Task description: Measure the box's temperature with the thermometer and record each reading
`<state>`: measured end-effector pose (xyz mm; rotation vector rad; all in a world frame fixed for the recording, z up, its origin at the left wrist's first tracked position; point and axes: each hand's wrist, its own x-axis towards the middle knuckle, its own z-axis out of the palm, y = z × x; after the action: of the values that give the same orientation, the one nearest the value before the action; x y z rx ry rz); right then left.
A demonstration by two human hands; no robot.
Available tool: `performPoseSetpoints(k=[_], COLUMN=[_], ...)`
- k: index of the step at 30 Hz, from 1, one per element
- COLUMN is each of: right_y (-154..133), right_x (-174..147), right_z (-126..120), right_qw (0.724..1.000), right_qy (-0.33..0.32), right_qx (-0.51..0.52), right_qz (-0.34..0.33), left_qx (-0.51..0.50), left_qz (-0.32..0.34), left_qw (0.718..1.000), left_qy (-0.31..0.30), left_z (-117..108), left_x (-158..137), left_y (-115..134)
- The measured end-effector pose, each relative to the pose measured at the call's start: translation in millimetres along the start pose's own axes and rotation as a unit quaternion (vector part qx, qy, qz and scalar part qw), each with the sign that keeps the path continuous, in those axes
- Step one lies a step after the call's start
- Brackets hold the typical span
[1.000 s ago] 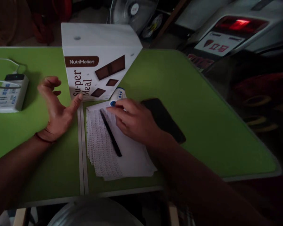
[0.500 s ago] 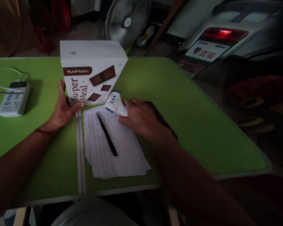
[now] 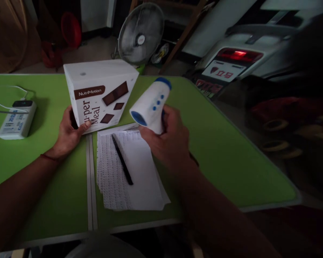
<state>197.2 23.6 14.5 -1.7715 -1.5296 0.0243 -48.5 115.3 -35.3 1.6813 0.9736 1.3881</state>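
Observation:
My left hand (image 3: 71, 129) grips the lower left corner of a white NutriMotion box (image 3: 99, 75), thumb across the printed front and the other fingers hidden behind it. The box tilts a little on the green table. In my right hand (image 3: 169, 138) is a white and blue infrared thermometer (image 3: 152, 104), held by its handle above the table, its blue-rimmed end pointing down to the left. Between my arms lies a stack of written paper sheets (image 3: 142, 172) with a black pen (image 3: 122, 159) on top.
A white power strip (image 3: 17, 120) with cables plugged in lies at the left of the green table (image 3: 218, 154). Past the far edge stand a fan (image 3: 141, 39) and a red basin (image 3: 71, 30). A scooter with a lit tail light (image 3: 239, 54) is at the right.
My right hand has lifted the thermometer off the papers, up and to the right. The box has tilted, and my left hand now wraps further round its corner.

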Motion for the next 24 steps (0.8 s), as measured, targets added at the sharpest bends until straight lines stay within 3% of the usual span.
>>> performPoseSetpoints(k=[1,3,7,10,14,24], right_y=[-3.6,-10.4,-17.7,-18.5,-21.7,-26.2], right_x=[-4.1,-13.8,-29.9,-33.6,-32.0,-35.6], right_z=[-0.3,0.1,5.7,11.9,16.1,23.1], right_qw=[0.997,0.971,0.853,0.802,0.786,0.778], right_qy=[0.012,-0.035,-0.19,-0.226,-0.216,-0.231], right_qx=[0.074,0.236,0.485,0.551,0.577,0.581], right_qz=[-0.003,-0.019,0.015,0.038,0.039,0.056], left_qx=[-0.028,-0.054,-0.065,-0.055,-0.045,-0.014], left_qz=[-0.003,-0.001,-0.022,-0.055,-0.058,-0.053], left_qw=[1.0,0.999,0.997,0.994,0.991,0.992], left_qy=[0.0,0.01,-0.02,-0.079,-0.11,-0.115], left_z=[0.9,3.4,8.2,9.8,10.1,8.3], left_x=[-1.2,-4.4,-13.3,-18.5,-20.0,-17.5], left_y=[3.6,10.1,21.0,27.0,29.4,30.1])
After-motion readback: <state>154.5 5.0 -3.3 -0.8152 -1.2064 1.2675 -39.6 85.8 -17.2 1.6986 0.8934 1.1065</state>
